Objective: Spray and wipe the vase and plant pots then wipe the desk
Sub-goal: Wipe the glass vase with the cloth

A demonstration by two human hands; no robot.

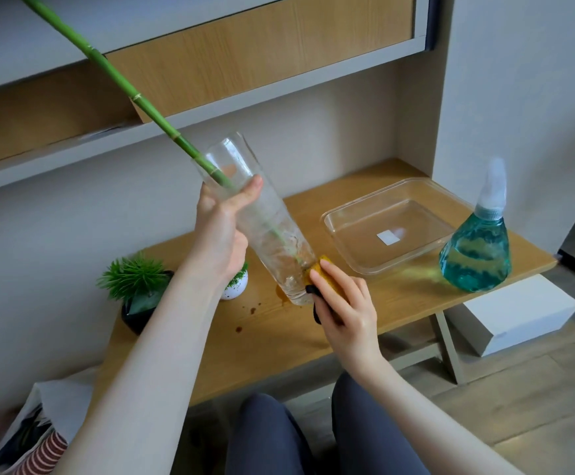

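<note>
My left hand (222, 231) grips a tall clear glass vase (272, 231), tilted with its mouth up to the left and its base near the wooden desk (399, 303). A long green bamboo stem (114, 75) sticks out of the vase toward the upper left. My right hand (346, 310) presses a yellow sponge (322, 272) with a dark edge against the vase's lower side. A dark pot with a spiky green plant (135, 286) stands at the desk's left. A small white speckled pot (236, 286) sits partly hidden behind my left wrist.
A clear rectangular tray (344, 231) lies on the desk's right half, with a teal spray bottle (476, 255) beside it near the right edge. Brown spots (253, 308) mark the desk below the vase. A white box (515, 315) sits on the floor; a bag (35, 437) lies at lower left.
</note>
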